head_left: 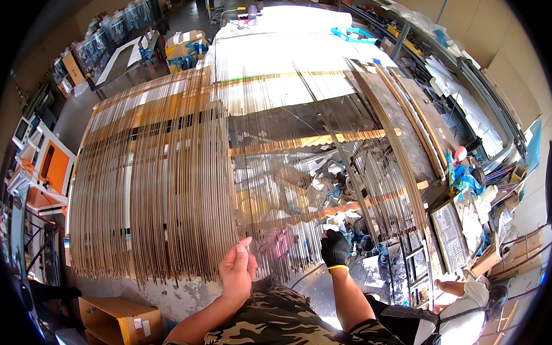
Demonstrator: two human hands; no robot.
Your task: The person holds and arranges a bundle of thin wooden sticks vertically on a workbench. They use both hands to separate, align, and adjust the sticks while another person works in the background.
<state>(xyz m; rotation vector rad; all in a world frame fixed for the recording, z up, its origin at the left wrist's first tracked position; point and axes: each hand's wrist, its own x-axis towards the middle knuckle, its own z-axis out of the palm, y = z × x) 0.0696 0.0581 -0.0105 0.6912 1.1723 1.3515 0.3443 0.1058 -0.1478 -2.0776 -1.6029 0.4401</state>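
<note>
Many long, thin brown-grey rods (pixel 181 199) lie side by side, their near ends pointing toward me. They are packed closely on the left and spread thinly in the middle. My bare left hand (pixel 238 270) is at the right edge of the dense group, thumb and fingers pinched on the near end of a thin rod. In a black glove with a yellow cuff, my right hand (pixel 335 249) is closed by the near ends of the sparse rods. Whatever its fingers hold is hidden. A tighter bundle of rods (pixel 403 183) runs along the right side.
Wooden crossbars (pixel 316 140) support the rods, with scraps beneath them. Behind lies a bright white sheet (pixel 274 48) with a blue tray (pixel 354 35). An open cardboard box (pixel 122 322) stands at lower left. Another person (pixel 468 313) bends at lower right, near a dark metal rack (pixel 415 268).
</note>
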